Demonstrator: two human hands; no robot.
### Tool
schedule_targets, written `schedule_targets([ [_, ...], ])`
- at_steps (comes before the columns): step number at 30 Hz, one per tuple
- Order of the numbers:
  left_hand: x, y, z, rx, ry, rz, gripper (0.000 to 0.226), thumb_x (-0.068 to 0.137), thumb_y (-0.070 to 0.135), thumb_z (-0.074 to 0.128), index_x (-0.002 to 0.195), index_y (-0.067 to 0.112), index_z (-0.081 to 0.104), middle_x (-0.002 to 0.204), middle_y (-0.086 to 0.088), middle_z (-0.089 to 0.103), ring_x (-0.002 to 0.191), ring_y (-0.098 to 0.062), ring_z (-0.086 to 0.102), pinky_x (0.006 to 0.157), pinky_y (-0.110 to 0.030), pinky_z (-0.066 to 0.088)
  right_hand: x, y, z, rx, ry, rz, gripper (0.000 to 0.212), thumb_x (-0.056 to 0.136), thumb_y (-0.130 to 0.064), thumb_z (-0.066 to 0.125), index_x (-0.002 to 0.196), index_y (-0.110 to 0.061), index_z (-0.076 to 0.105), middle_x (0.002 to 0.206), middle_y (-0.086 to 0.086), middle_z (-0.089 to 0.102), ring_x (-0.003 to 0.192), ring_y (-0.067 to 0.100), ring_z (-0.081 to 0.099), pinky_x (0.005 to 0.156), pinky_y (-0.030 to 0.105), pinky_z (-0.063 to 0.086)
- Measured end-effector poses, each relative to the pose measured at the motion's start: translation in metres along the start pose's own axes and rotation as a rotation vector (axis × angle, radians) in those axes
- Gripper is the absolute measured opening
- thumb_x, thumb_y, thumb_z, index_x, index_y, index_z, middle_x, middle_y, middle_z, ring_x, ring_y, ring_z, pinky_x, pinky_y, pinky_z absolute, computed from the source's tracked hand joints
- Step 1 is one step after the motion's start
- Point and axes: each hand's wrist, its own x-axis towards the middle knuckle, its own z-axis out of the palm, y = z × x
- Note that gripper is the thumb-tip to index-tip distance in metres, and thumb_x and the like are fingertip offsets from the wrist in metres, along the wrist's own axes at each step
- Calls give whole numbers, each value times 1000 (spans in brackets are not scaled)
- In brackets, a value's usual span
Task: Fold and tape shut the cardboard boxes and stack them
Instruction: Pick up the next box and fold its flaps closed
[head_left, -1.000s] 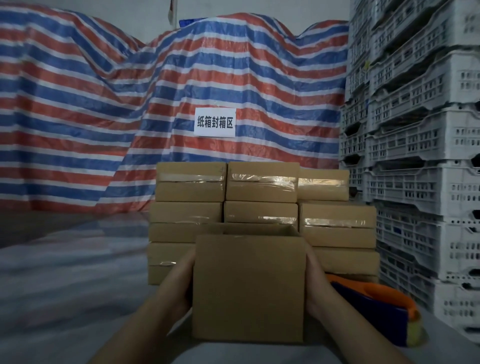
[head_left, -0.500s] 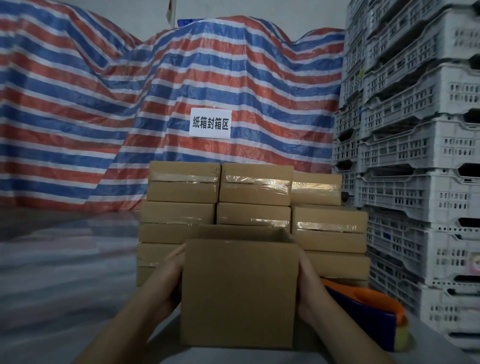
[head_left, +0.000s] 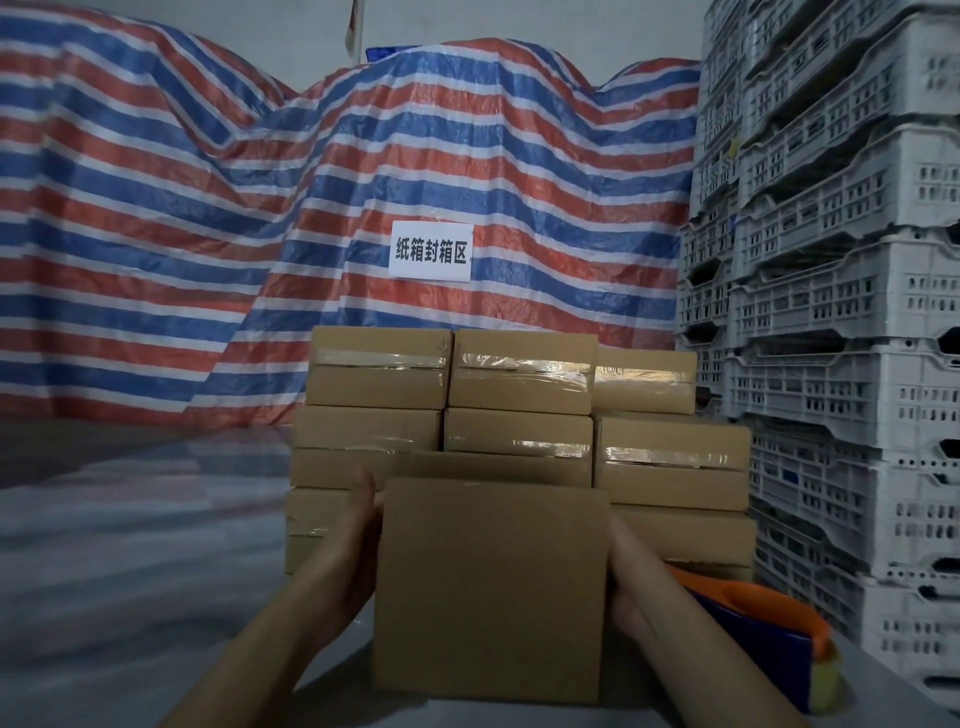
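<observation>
A plain brown cardboard box stands upright at the near edge of the grey worktop, its top open; the interior is hidden behind the near wall, so any contents cannot be determined. The box sits directly between the two hands. The left hand lies flat against the box's left wall, fingers straight and pointing away from the person. The right hand presses the right wall, but whether its fingers are straight or curled cannot be determined, as the box hides them. Behind the box, toward the far edge of the worktop, stands a stack of sealed brown cardboard boxes with clear tape. An orange and blue tape dispenser lies just beside the right forearm. Grey perforated plastic crates are piled along the right edge.
</observation>
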Motion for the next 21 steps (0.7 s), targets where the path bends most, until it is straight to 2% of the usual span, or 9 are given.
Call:
schedule_targets([
  [3, 0, 0, 3, 27, -7, -29, 59, 70, 61, 54, 114, 22, 62, 100, -2, 76, 92, -19, 73, 71, -30, 55, -3, -3, 2, 1, -19, -1, 25, 94, -37, 61, 88, -16, 74, 72, 3, 76, 91, 28, 66, 70, 35, 44],
  [5, 3, -1, 6, 26, -19, -41, 57, 68, 60, 62, 112, 25, 63, 100, -2, 76, 90, -21, 73, 71, -32, 55, -4, -3, 2, 12, -23, -9, 25, 94, -36, 61, 90, -15, 74, 75, 5, 77, 91, 30, 67, 73, 37, 47],
  [7, 4, -1, 7, 1, 2, -38, 44, 69, 56, 64, 104, 28, 67, 95, -3, 76, 86, -22, 74, 67, -32, 55, -6, -1, 3, 27, -17, -19, 26, 95, -35, 60, 96, -13, 74, 86, 9, 77, 97, 33, 67, 86, 43, 51],
  [9, 5, -2, 9, -10, 49, -52, 28, 71, 49, 66, 88, 28, 72, 88, -7, 76, 77, -23, 74, 65, -35, 55, -7, 0, 3, 51, -9, -3, 28, 95, -36, 59, 104, -13, 74, 99, 13, 75, 105, 35, 65, 99, 49, 48],
  [12, 9, -1, 10, -14, 61, -104, 14, 73, 40, 69, 71, 27, 74, 80, -8, 74, 67, -22, 71, 66, -35, 55, -11, 0, 3, 92, -26, 21, 37, 92, -45, 61, 115, -16, 69, 114, 16, 70, 112, 35, 61, 106, 52, 42],
  [16, 15, 1, 5, -16, 69, -164, 10, 86, 22, 63, 80, 25, 70, 81, -6, 69, 64, -18, 66, 61, -31, 50, -14, -1, 3, 173, -96, 29, 69, 74, -65, 68, 124, -17, 66, 119, 18, 70, 114, 37, 63, 110, 53, 41],
  [17, 15, 2, 5, -25, 78, -171, 8, 86, 18, 63, 86, 24, 69, 86, -6, 68, 66, -19, 66, 59, -30, 50, -14, -1, 2, 163, -118, 20, 80, 66, -63, 72, 131, -17, 62, 123, 18, 68, 117, 38, 62, 110, 54, 40],
  [19, 15, 4, 6, -45, 113, -163, 23, 87, 15, 63, 104, 29, 65, 100, -4, 68, 76, -23, 68, 57, -31, 52, -13, 1, -2, 78, -138, -21, 97, 61, -53, 76, 147, -22, 45, 133, 18, 59, 121, 40, 57, 108, 56, 41],
  [21, 14, 5, 7, -64, 101, -101, 42, 88, 10, 62, 116, 42, 59, 107, 10, 69, 87, -21, 71, 59, -32, 56, -13, 0, -5, 56, -179, -69, 91, 69, -38, 74, 151, -29, 35, 129, 17, 57, 116, 39, 58, 96, 51, 50],
])
